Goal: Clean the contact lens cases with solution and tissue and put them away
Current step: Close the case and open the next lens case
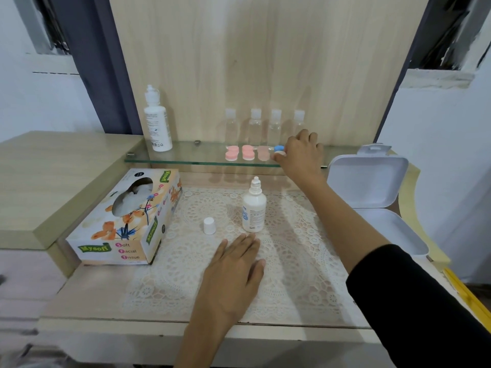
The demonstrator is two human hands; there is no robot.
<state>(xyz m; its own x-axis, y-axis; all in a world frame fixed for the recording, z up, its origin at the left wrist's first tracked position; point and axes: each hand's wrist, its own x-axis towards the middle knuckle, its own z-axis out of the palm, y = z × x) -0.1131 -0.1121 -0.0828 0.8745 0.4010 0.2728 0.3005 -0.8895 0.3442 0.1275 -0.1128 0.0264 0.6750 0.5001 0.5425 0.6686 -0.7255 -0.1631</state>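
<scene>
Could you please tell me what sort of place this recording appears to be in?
Probably a home vanity: glass shelf of lens cases and clear bottles, lace mat, tissue box.

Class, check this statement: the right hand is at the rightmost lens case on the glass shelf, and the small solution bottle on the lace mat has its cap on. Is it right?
No. In the head view the small solution bottle is uncapped; its white cap stands beside it on the lace mat. The right hand is at the rightmost lens case on the glass shelf.
</scene>
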